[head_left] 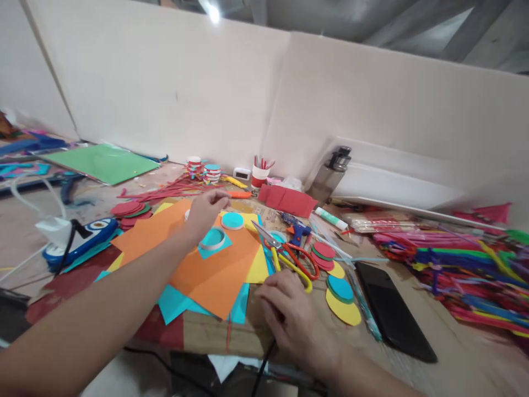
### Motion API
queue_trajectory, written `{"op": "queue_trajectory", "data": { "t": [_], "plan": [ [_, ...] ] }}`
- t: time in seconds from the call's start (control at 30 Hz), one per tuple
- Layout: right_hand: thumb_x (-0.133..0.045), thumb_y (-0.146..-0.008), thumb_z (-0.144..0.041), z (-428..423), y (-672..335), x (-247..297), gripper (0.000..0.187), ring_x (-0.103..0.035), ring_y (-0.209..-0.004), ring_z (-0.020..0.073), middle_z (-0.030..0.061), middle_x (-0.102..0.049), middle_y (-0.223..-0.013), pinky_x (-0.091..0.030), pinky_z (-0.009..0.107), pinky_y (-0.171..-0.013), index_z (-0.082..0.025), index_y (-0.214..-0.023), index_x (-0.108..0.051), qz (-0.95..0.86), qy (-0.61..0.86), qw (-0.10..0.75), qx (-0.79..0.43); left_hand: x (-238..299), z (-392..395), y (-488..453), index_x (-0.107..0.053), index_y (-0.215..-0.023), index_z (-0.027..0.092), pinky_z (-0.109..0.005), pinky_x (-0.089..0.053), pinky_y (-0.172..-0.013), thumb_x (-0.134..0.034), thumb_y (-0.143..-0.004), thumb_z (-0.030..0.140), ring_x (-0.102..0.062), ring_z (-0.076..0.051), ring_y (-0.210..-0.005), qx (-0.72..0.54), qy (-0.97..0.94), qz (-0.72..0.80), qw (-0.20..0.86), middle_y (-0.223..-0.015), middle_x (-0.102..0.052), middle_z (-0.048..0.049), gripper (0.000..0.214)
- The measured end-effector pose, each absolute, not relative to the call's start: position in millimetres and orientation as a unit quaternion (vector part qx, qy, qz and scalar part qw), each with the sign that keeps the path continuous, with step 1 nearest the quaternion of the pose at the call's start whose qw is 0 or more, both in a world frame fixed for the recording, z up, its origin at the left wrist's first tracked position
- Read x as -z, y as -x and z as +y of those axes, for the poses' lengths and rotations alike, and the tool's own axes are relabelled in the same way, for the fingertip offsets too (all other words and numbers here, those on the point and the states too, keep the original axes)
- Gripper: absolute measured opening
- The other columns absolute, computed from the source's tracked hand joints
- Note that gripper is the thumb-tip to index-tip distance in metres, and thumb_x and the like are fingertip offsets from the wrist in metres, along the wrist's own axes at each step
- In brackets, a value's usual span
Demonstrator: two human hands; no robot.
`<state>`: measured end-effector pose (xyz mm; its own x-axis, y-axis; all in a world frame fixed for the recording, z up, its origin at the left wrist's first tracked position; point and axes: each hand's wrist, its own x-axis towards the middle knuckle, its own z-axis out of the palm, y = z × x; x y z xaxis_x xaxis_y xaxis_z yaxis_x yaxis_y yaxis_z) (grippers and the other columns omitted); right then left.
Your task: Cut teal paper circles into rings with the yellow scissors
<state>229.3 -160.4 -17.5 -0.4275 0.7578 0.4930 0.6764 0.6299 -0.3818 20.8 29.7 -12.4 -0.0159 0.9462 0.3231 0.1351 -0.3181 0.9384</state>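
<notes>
My left hand [206, 212] reaches forward over orange paper sheets [215, 270], its fingers curled near a small white thing I cannot make out. Just right of it lies a round cap with a blue paper disc [232, 220], and below it a white ring on a blue paper piece [212, 239]. My right hand [291, 314] rests on the cardboard near the front edge, fingers bent down, holding a thin dark stick. It lies just below the yellow and red scissors [289, 256].
A black phone [390, 309] lies to the right, next to blue and yellow paper circles [342, 300]. Coloured pipe cleaners [463, 270] heap at far right. A blue glue gun [295, 226], bottle [330, 173], red cup [259, 175] and green sheet [103, 162] stand further back.
</notes>
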Motion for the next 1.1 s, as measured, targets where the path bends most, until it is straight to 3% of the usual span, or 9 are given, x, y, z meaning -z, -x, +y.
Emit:
{"op": "queue_trajectory", "data": {
  "t": [0.17,0.3,0.43,0.57,0.67,0.77,0.9,1.1],
  "plan": [
    [-0.051,-0.085,-0.006,-164.6,-222.0,13.0,0.023,-0.057,-0.084,0.0184,0.0051,-0.063,-0.090,-0.050,0.034,-0.073,-0.024,-0.096,-0.059,-0.834,0.402,0.343,-0.157,11.0,19.0,-25.6,-0.070,-0.092,0.019,-0.029,-0.051,-0.078,-0.060,-0.080,0.030,-0.068,-0.017,-0.081,-0.524,-0.616,0.472,0.350,-0.085,-0.073,-0.0036,0.019],
    [-0.050,-0.088,-0.007,-161.2,-222.9,12.9,0.022,-0.058,-0.083,0.0175,0.0048,-0.064,-0.090,-0.050,0.032,-0.072,-0.024,-0.097,-0.061,-0.823,0.419,0.353,-0.150,10.1,19.8,-24.6,-0.069,-0.090,0.018,-0.029,-0.052,-0.077,-0.059,-0.080,0.030,-0.068,-0.017,-0.080,-0.536,-0.599,0.475,0.358,-0.082,-0.072,-0.0036,0.018],
    [-0.051,-0.091,-0.011,-154.0,-227.9,12.1,0.018,-0.058,-0.087,0.0176,0.0058,-0.064,-0.094,-0.051,0.032,-0.075,-0.023,-0.098,-0.063,-0.828,0.437,0.338,-0.093,10.1,22.1,-24.7,-0.068,-0.089,0.016,-0.028,-0.051,-0.078,-0.060,-0.079,0.028,-0.067,-0.016,-0.079,-0.558,-0.601,0.436,0.372,-0.080,-0.070,-0.0031,0.017],
    [-0.051,-0.093,-0.015,-136.8,-245.5,13.6,0.017,-0.057,-0.098,0.0226,0.0102,-0.063,-0.100,-0.050,0.039,-0.084,-0.019,-0.103,-0.063,-0.789,0.481,0.378,0.063,10.2,17.9,-29.3,-0.069,-0.090,0.017,-0.028,-0.051,-0.077,-0.060,-0.080,0.029,-0.065,-0.015,-0.078,-0.570,-0.637,0.381,0.352,-0.081,-0.069,-0.0028,0.018],
    [-0.054,-0.092,-0.023,-126.7,-262.1,17.6,0.020,-0.056,-0.100,0.0264,0.0125,-0.061,-0.100,-0.047,0.045,-0.091,-0.016,-0.107,-0.064,-0.748,0.577,0.314,0.095,10.5,11.0,-34.8,-0.069,-0.090,0.017,-0.028,-0.050,-0.076,-0.058,-0.081,0.029,-0.067,-0.016,-0.078,-0.553,-0.646,0.376,0.368,-0.080,-0.070,-0.0035,0.019],
    [-0.056,-0.093,-0.030,-123.7,-270.9,22.5,0.029,-0.058,-0.102,0.0254,0.0138,-0.062,-0.107,-0.047,0.040,-0.091,-0.015,-0.117,-0.062,-0.722,0.642,0.256,0.042,10.5,4.6,-39.1,-0.070,-0.093,0.018,-0.028,-0.050,-0.076,-0.057,-0.082,0.031,-0.067,-0.017,-0.081,-0.520,-0.677,0.383,0.353,-0.082,-0.072,-0.0038,0.022],
    [-0.059,-0.091,-0.025,-120.6,-268.0,26.0,0.034,-0.054,-0.115,0.0273,0.0168,-0.062,-0.117,-0.041,0.040,-0.099,-0.013,-0.123,-0.061,-0.720,0.664,0.198,0.019,8.1,-1.6,-40.9,-0.070,-0.093,0.019,-0.028,-0.050,-0.077,-0.056,-0.082,0.031,-0.068,-0.018,-0.083,-0.508,-0.690,0.381,0.347,-0.084,-0.073,-0.0041,0.022],
    [-0.067,-0.077,-0.013,-108.0,-262.3,16.9,0.037,-0.061,-0.092,0.0224,0.0136,-0.068,-0.101,-0.045,0.030,-0.079,-0.012,-0.114,-0.062,-0.702,0.678,0.218,0.001,6.4,-4.5,-38.0,-0.070,-0.092,0.018,-0.029,-0.049,-0.076,-0.056,-0.080,0.029,-0.067,-0.019,-0.079,-0.489,-0.706,0.389,0.332,-0.081,-0.073,-0.0045,0.021]
  ]
}}
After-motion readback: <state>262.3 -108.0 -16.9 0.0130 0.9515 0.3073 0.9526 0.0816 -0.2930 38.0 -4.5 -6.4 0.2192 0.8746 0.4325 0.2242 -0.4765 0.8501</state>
